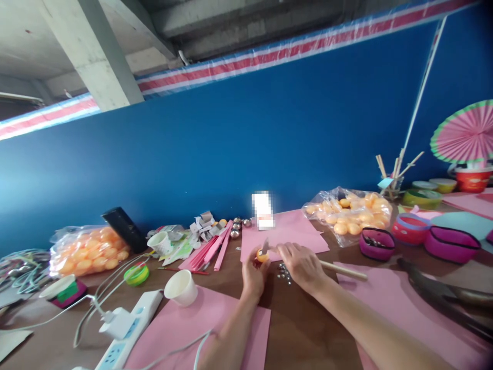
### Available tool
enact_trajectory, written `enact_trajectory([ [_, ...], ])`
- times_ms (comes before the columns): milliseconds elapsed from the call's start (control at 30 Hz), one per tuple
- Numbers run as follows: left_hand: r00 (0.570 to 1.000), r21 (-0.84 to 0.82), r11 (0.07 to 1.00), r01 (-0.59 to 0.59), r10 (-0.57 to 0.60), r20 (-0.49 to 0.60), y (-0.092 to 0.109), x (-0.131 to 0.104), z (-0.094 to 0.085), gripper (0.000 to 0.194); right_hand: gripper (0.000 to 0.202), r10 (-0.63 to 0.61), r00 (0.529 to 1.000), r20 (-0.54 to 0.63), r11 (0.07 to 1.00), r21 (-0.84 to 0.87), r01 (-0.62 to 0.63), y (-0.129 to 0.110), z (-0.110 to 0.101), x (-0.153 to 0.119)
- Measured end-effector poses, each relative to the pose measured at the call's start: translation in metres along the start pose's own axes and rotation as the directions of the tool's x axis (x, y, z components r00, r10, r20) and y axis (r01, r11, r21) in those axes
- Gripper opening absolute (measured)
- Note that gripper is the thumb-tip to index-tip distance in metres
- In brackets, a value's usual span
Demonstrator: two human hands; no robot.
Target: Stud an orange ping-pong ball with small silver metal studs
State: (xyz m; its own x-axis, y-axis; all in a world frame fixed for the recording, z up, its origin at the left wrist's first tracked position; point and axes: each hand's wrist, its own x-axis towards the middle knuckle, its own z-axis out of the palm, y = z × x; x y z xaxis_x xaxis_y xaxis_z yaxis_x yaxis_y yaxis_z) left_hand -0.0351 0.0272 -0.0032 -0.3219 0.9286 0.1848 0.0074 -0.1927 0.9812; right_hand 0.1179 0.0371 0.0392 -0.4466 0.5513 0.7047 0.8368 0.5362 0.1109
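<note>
Near the table's middle, my left hand [254, 272] is closed round a small orange ball [262, 256], held upright between thumb and fingers. Against the ball's top is a short metallic piece, too small to make out clearly. My right hand [302, 264] is closed on a wooden stick [344, 270], whose far end sticks out to the right; its fingertips are close to the ball, and whether they touch it is unclear. Small silver beads [284, 274] lie on the brown table [304, 318] between my wrists. Pink paper sheets [283, 231] lie just beyond both hands.
A white paper cup [181, 288] and a power strip [131, 329] stand at the left, with loose cables. Bags of orange balls [90, 252] [348, 210] lie on both sides. Magenta containers [376, 244] and a dark curved tool [435, 293] are at the right.
</note>
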Motion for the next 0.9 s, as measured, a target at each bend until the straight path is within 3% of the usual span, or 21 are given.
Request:
enact_trajectory([
  [400,0.999,-0.004,0.999,-0.041,0.041,-0.009,0.0005,-0.0008,0.0012,0.045,0.014,0.035,0.998,-0.045,0.999,0.027,-0.034,-0.0001,0.0005,-0.0006],
  [700,1.0,-0.048,0.998,0.028,-0.028,0.004,0.004,-0.0019,0.0001,0.05,0.017,-0.005,1.0,0.03,0.998,0.07,0.003,-0.0038,0.0024,-0.0007],
  [900,1.0,-0.062,0.998,0.011,-0.013,-0.023,-0.0013,-0.0001,-0.0006,0.053,0.023,-0.006,0.999,-0.035,0.998,0.065,0.008,-0.0013,-0.0009,0.0001],
])
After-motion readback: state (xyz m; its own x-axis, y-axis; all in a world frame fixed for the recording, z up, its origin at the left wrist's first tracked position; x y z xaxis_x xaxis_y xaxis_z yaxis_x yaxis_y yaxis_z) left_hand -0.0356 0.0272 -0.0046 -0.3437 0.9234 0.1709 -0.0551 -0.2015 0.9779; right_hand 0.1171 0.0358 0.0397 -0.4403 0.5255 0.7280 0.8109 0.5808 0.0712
